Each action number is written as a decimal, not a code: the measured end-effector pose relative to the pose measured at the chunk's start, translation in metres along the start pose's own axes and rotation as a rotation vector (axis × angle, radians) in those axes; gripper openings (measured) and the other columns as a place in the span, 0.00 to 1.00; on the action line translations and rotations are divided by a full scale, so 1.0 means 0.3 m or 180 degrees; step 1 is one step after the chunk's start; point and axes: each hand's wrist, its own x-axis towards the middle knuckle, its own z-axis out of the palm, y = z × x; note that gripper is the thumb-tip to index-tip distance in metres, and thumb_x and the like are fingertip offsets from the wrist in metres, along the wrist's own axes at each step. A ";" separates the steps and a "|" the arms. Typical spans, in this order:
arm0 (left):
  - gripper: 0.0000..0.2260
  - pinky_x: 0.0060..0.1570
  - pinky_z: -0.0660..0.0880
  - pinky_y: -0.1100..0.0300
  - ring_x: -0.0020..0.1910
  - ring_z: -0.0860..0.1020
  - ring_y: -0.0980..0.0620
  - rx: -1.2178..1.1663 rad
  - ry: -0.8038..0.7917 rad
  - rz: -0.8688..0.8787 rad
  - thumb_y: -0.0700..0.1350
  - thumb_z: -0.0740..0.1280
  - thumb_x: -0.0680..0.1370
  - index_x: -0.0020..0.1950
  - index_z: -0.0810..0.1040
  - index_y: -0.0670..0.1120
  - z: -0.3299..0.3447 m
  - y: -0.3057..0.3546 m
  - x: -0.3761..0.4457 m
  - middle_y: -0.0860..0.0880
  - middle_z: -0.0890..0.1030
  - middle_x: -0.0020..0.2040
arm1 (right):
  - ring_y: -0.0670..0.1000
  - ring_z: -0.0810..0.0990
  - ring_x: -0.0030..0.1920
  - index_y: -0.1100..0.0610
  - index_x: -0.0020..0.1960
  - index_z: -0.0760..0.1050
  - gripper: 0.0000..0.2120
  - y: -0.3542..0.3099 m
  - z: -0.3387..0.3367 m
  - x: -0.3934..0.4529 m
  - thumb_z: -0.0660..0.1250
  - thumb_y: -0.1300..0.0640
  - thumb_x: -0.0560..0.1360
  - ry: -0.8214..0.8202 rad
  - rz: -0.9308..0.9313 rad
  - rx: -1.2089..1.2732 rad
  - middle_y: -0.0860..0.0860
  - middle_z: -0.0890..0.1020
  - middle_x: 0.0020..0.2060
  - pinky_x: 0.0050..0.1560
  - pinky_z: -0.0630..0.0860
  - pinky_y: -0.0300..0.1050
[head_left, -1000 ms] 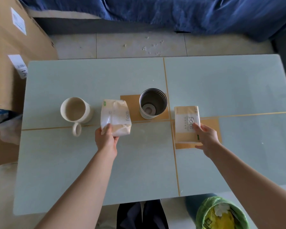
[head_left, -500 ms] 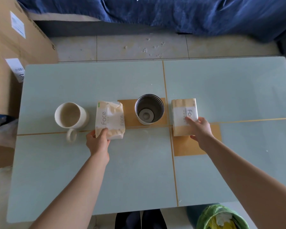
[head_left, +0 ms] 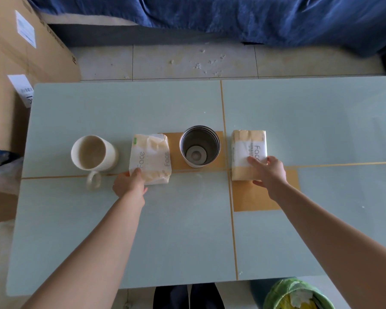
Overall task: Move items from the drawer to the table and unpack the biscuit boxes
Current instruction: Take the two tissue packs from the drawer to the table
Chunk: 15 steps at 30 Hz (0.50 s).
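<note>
Now 4 things stood in a row across the middle of the table [head_left: 98, 230]: a mug [head_left: 94, 152] at centre left, a crumpled pack [head_left: 151, 158], a steel cup [head_left: 200, 146] at centre, and a neater pack [head_left: 249, 152] at centre right. Each pack lay flat with its long axis running away from the person, so the near short end faced the fingers. The left hand [head_left: 129, 186] pinched the near left corner of the crumpled pack, thumb on top. The right hand [head_left: 269, 172] lay over the near end of the neater pack, fingers spread fairly flat on its top; whether the thumb curled under the edge was hard to tell. Each hand was nearest its own pack, and the cup stood between them, just beside both. Probably both packs were being set down, so letting go meant drawing the hands straight back toward the lower edge of the frame. No biscuit boxes showed on the table.
</note>
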 end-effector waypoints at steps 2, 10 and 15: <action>0.07 0.48 0.80 0.52 0.41 0.77 0.47 -0.0072 -0.0038 0.0058 0.42 0.67 0.78 0.53 0.80 0.42 -0.001 0.000 -0.004 0.45 0.78 0.49 | 0.56 0.80 0.49 0.57 0.54 0.70 0.18 0.005 0.005 -0.003 0.70 0.47 0.74 0.0058 -0.0127 -0.0223 0.53 0.78 0.50 0.48 0.82 0.59; 0.04 0.50 0.77 0.55 0.35 0.73 0.52 -0.0019 -0.0228 0.0094 0.44 0.68 0.78 0.47 0.76 0.45 -0.065 -0.036 -0.062 0.49 0.74 0.40 | 0.60 0.79 0.57 0.59 0.71 0.64 0.27 0.032 -0.044 -0.057 0.62 0.47 0.77 0.0063 -0.0236 -0.0513 0.57 0.77 0.61 0.56 0.78 0.59; 0.07 0.51 0.78 0.52 0.42 0.70 0.46 0.0204 -0.0333 0.0073 0.39 0.68 0.76 0.41 0.72 0.46 -0.180 0.007 -0.177 0.47 0.72 0.41 | 0.58 0.74 0.63 0.60 0.71 0.66 0.23 0.020 -0.165 -0.208 0.62 0.56 0.78 0.0008 -0.0379 -0.0863 0.55 0.76 0.64 0.58 0.72 0.49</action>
